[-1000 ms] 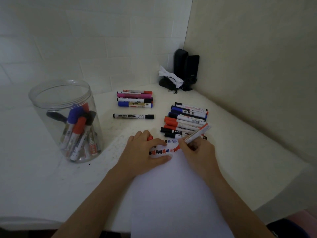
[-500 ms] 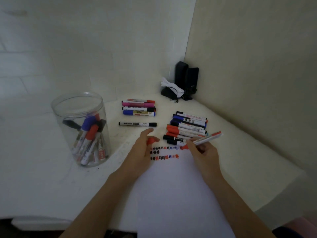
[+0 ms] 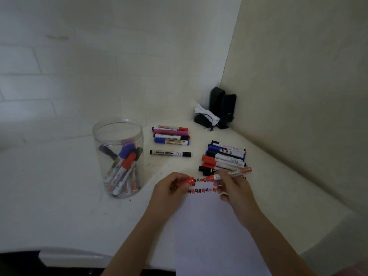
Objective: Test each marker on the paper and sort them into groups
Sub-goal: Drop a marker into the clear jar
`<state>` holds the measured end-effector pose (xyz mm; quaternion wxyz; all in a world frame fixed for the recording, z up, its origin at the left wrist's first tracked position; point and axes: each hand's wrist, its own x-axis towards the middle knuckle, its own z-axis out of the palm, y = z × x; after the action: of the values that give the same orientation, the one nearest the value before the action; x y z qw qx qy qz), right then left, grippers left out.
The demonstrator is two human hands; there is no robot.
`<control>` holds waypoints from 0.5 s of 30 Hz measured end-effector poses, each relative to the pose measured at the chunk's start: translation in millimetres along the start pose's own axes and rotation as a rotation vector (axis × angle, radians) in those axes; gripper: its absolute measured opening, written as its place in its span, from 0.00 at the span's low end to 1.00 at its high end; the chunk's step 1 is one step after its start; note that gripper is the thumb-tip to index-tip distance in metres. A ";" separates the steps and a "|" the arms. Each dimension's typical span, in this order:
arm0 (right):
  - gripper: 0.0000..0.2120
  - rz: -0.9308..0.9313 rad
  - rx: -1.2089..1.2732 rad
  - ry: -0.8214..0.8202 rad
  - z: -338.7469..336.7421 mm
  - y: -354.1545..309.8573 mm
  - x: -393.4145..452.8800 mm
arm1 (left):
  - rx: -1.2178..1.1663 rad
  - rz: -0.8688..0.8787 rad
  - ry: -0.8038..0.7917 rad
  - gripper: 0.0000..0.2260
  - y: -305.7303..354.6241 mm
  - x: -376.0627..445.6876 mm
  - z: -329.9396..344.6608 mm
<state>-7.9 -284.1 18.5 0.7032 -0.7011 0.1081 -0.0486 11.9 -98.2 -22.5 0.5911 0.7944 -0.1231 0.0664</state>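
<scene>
The jar point(image 3: 119, 156) is clear, smooth plastic with a faint gloss, the markers inside showing through its wall; right of the jar, the loose markers point(image 3: 225, 156) have glossy plastic barrels and caps, printed labels around them; the sheet of paper point(image 3: 215, 236), right of and nearer than the jar, is plain, matt and white; the table point(image 3: 59, 196) under the jar looks smooth, pale and slightly scuffed; the speakers point(image 3: 223, 106) far right of the jar are matt black plastic.
</scene>
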 end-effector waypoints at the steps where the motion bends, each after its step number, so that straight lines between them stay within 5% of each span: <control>1: 0.09 -0.001 0.000 0.002 4.0 0.5 -3.1 | -0.008 -0.005 -0.002 0.08 0.0 0.1 -0.3; 15: 0.07 -0.048 -0.024 -0.040 32.8 5.5 -12.1 | -0.098 0.072 -0.031 0.08 2.8 -0.7 -5.2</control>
<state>-12.9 -249.4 13.8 0.6955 -0.7125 0.0778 -0.0502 10.7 -94.0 -18.5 0.6244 0.7606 -0.1638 0.0691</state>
